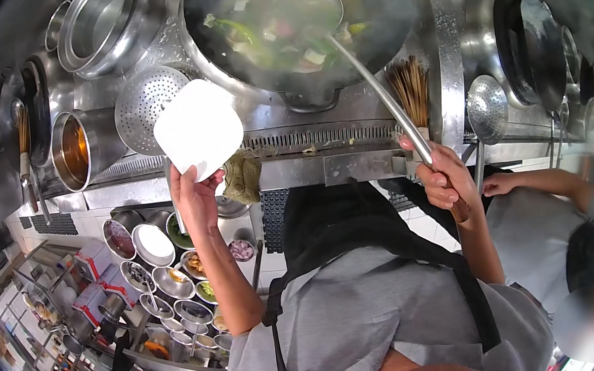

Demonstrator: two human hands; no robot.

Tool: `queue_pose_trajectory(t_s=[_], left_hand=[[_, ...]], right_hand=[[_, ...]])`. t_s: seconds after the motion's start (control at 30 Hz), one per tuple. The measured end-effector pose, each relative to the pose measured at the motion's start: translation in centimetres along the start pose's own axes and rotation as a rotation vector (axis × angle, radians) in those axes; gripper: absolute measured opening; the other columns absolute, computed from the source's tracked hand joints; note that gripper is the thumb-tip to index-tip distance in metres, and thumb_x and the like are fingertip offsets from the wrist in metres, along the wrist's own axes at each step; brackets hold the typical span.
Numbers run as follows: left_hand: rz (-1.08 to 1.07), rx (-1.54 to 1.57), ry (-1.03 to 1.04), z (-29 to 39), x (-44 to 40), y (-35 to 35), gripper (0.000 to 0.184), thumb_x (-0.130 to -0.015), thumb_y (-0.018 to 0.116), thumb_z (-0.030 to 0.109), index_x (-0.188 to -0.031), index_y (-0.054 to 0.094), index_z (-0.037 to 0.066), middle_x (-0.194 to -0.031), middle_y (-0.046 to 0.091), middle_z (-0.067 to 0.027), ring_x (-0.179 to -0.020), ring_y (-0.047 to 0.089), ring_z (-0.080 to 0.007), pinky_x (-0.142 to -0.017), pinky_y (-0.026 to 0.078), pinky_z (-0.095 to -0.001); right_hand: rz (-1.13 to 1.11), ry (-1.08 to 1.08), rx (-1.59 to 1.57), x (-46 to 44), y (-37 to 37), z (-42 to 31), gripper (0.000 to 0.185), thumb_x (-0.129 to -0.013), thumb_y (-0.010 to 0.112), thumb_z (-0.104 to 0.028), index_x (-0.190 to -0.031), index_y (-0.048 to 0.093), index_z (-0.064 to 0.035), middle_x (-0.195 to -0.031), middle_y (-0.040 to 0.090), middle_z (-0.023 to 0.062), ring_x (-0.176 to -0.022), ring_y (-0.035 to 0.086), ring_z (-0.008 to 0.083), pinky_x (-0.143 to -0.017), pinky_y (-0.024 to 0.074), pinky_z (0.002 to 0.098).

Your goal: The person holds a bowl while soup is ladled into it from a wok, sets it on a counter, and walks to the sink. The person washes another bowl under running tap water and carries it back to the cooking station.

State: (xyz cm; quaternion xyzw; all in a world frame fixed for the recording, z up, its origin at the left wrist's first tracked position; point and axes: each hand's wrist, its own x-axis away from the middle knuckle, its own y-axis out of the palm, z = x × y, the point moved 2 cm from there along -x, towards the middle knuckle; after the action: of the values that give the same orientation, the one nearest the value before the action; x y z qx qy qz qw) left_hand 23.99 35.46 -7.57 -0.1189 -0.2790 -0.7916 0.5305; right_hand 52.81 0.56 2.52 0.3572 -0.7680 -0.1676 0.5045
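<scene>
A white, roughly square dish or container (pixel 198 129) is held up by my left hand (pixel 196 191), fingers and thumb at its lower edge. Behind it lies a round perforated strainer (pixel 140 105). My right hand (pixel 446 175) is wrapped round the handle of a long metal ladle (pixel 382 93). The ladle's bowl sits in the steaming liquid of a large dark wok (pixel 216 53), among green vegetable pieces (pixel 240 29) and pale chunks. Beside my left hand, a crumpled brownish cloth (pixel 242 178) lies on the counter's front edge.
Metal pots (pixel 87 149) stand left of the wok. A bamboo brush (pixel 411 92) stands to its right. Bowls of ingredients (pixel 173 281) fill a lower shelf at left. A co-worker (pixel 543 228) stands close on the right, near another perforated ladle (pixel 487 109).
</scene>
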Motion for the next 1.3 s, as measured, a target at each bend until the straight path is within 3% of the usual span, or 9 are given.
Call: queue_pose_trajectory(t_s=[0.33,0.63,0.73,0.83,0.97,1.03,1.17,1.27,1.3], left_hand=[[0.033,0.033,0.009,-0.5,-0.4,-0.3,0.04,-0.099,0.053,0.009,-0.138,0.051,0.004,-0.11,0.07,-0.0139,-0.084,0.071,-0.026,-0.072,0.061,-0.0385],[0.113,0.039,0.022,-0.4,0.2,-0.4,0.038,-0.096,0.054,0.009,-0.134,0.054,0.001,-0.109,0.07,-0.0158,-0.079,0.072,-0.026,-0.067,0.062,-0.0368],[0.113,0.038,0.016,-0.5,0.1,-0.7,0.039,-0.097,0.053,0.009,-0.135,0.053,0.001,-0.11,0.07,-0.0156,-0.08,0.071,-0.0262,-0.069,0.061,-0.0376],[0.109,0.03,0.011,-0.2,-0.2,-0.8,0.039,-0.098,0.052,0.009,-0.137,0.05,0.002,-0.109,0.069,-0.0153,-0.082,0.07,-0.0261,-0.071,0.06,-0.0386],[0.097,0.036,0.015,-0.3,-0.5,-1.0,0.039,-0.098,0.051,0.009,-0.136,0.05,0.002,-0.11,0.069,-0.0164,-0.081,0.07,-0.0263,-0.069,0.059,-0.0379],[0.084,0.046,0.016,-0.3,-0.8,-0.8,0.039,-0.098,0.051,0.009,-0.136,0.05,0.003,-0.11,0.069,-0.0169,-0.079,0.07,-0.0266,-0.068,0.059,-0.0366],[0.075,0.038,0.007,-0.3,-1.2,-0.5,0.035,-0.096,0.051,0.008,-0.13,0.054,0.001,-0.106,0.07,-0.0173,-0.074,0.071,-0.0261,-0.066,0.062,-0.0358],[0.066,0.052,0.018,-0.2,-1.1,-0.2,0.036,-0.096,0.052,0.008,-0.13,0.054,0.001,-0.106,0.071,-0.0174,-0.073,0.071,-0.0261,-0.066,0.062,-0.0355],[0.062,0.058,0.022,-0.1,-1.0,-0.1,0.036,-0.096,0.052,0.009,-0.131,0.054,0.001,-0.106,0.071,-0.0175,-0.073,0.072,-0.0261,-0.066,0.062,-0.0356]], right_hand=[[0.125,-0.104,0.411,0.1,-1.3,-1.4,0.048,-0.106,0.056,-0.02,-0.147,0.047,0.0028,-0.064,0.045,-0.0004,-0.039,0.039,0.0039,-0.035,0.0329,0.0202],[0.081,0.036,0.215,2.4,-2.6,-2.7,0.053,-0.104,0.054,-0.018,-0.153,0.041,0.002,-0.062,0.041,-0.0004,-0.036,0.036,0.0039,-0.031,0.0303,0.021],[0.128,0.039,0.283,2.7,-2.7,-2.4,0.054,-0.102,0.055,-0.015,-0.152,0.042,0.0021,-0.063,0.046,0.0004,-0.037,0.038,0.0042,-0.033,0.0326,0.022],[0.184,-0.076,0.754,2.1,-2.3,-2.4,0.053,-0.101,0.052,-0.009,-0.151,0.043,0.0037,-0.064,0.05,-0.0007,-0.037,0.04,0.0038,-0.035,0.0335,0.0212],[0.392,-0.318,1.042,-0.3,-0.7,-4.1,0.055,-0.095,0.056,0.002,-0.15,0.05,0.0013,-0.072,0.056,-0.0021,-0.048,0.046,0.0031,-0.043,0.0392,0.0217],[0.459,-0.447,1.147,-3.9,-0.6,-5.2,0.055,-0.096,0.058,-0.001,-0.151,0.049,-0.0022,-0.072,0.055,-0.0018,-0.047,0.045,0.0037,-0.043,0.0397,0.0228],[0.51,-0.449,1.066,-9.6,-0.3,-6.5,0.053,-0.1,0.059,-0.007,-0.153,0.048,-0.0069,-0.07,0.052,-0.0009,-0.046,0.045,0.0057,-0.043,0.0411,0.0253],[0.358,-0.385,0.915,-11.0,0.1,-5.5,0.051,-0.103,0.057,-0.009,-0.153,0.046,-0.006,-0.066,0.048,-0.0026,-0.042,0.042,0.0051,-0.039,0.0364,0.0246],[0.297,-0.331,0.914,-10.7,0.4,-5.3,0.047,-0.104,0.055,-0.011,-0.15,0.047,-0.0048,-0.067,0.05,-0.0001,-0.044,0.048,0.0084,-0.04,0.0409,0.0266]])
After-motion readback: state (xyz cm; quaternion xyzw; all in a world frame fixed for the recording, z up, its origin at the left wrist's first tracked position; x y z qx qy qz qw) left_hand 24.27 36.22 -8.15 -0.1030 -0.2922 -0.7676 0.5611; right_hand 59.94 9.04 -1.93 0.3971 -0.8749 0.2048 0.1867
